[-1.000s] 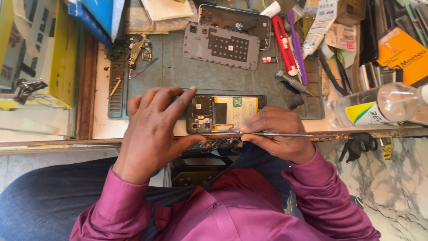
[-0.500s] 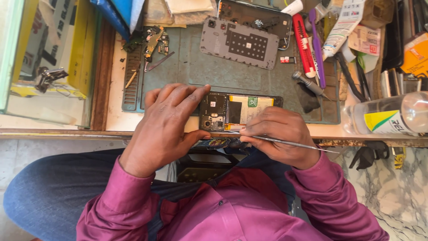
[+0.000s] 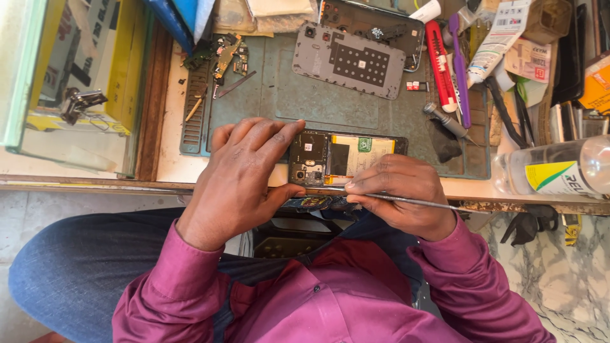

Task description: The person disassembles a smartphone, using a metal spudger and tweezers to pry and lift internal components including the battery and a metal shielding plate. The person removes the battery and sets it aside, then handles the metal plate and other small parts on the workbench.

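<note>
Opened smartphone (image 3: 346, 159), back cover off, lying flat at the near edge of the worktop (image 3: 171, 168), partly on a green repair mat (image 3: 330, 108). Left hand (image 3: 238, 174) clamped over the phone's left end: fingers laid across the top edge, thumb pressed against the near edge, grip closed on the frame. Right hand (image 3: 400, 194) just right of that grip, fingers pinched together on a thin metal pry tool (image 3: 413, 201); shaft running out to the right past the hand, tip directed at the phone's near edge beside the left thumb. Exact contact point of the tip not discernible.

Handling assessment: phone judged light, stiff and thin, yet fragile in this state. Exposed circuit board and camera modules directly beside the left grip; battery with pale label between the two hands, judged soft-skinned and vulnerable to puncture. Safest hold judged to be the outer frame edges only, as presently taken; no pressure on board or battery. Pry tool judged rigid, slender and liable to slip on smooth metal.

Beyond the grip, further up the mat: detached grey back panel (image 3: 349, 60), red tool (image 3: 440, 67), purple tool (image 3: 459, 63), small screwdriver (image 3: 448, 122). Clear plastic bottle (image 3: 553, 168) lying well to the right of the right hand.
</note>
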